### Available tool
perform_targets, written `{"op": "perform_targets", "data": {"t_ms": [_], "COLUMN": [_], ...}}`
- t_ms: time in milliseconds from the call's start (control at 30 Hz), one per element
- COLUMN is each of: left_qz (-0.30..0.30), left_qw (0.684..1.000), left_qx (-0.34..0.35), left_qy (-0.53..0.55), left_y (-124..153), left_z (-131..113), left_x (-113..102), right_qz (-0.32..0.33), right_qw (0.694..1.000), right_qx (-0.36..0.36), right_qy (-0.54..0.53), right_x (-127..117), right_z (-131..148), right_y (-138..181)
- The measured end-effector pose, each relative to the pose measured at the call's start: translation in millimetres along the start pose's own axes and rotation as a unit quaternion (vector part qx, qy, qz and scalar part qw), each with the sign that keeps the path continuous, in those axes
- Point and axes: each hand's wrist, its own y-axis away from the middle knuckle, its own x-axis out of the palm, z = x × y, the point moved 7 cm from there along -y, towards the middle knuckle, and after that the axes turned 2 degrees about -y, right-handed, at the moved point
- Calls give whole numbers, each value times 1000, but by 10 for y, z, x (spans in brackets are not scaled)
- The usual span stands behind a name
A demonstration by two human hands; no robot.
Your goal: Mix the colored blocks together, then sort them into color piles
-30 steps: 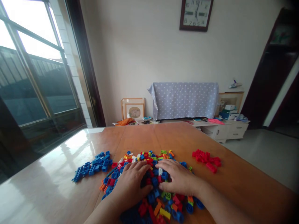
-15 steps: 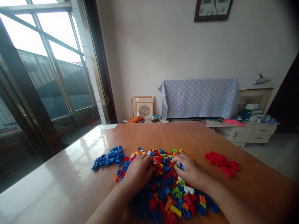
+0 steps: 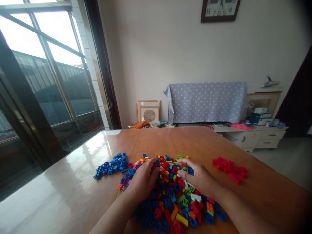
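A mixed pile of toy building bricks (image 3: 168, 193) in red, blue, green, yellow, orange and white lies in front of me. My left hand (image 3: 143, 178) is over the pile's left side, its fingers curled and thumb close to them. A small blue brick (image 3: 158, 162) shows between those fingertips. On the right side of the pile, my right hand (image 3: 197, 175) has thumb and fingers apart. Another blue brick (image 3: 190, 170) shows in the gap of the right hand, apparently lying on the pile.
Blue bricks (image 3: 113, 165) form a separate group at left on the brown table (image 3: 156, 139). A group of red bricks (image 3: 230, 169) sits at right. Blue wheel-like pieces (image 3: 209, 217) lie at the near edge of the pile. A low cabinet (image 3: 260, 139) stands beyond.
My right hand has lifted slightly and its thumb and fingers have spread. My left fingers have drawn around a blue brick. The view has shifted a little.
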Motion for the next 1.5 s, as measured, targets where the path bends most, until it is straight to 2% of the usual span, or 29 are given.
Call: {"op": "perform_targets", "data": {"t_ms": [200,333,500,733,933,1133,1300,1500], "left_qz": [22,21,5,-27,-37,-36,-46,-22], "left_qw": [999,999,999,998,997,997,997,999], "left_qx": [25,32,27,16,-8,-6,-23,-13], "left_qy": [-1,5,36,48,62,62,54,34], "left_y": [29,40,31,-4,-16,-20,-20,1], "left_z": [-9,-9,9,77,128,40,53,113], "left_x": [105,97,42,41,21,-63,-115,-31], "right_qz": [11,11,-1,-16,-5,12,15,28], "right_qw": [991,987,991,1000,999,999,998,998], "right_qx": [43,51,46,8,-21,-23,-15,-1], "right_qy": [-126,-150,-122,-22,25,40,53,64], "right_x": [-40,-70,-90,-126,-98,-78,-60,-23], "right_z": [-123,-161,-166,-63,30,65,-3,-119], "right_y": [1,1,4,2,19,33,27,9]}}
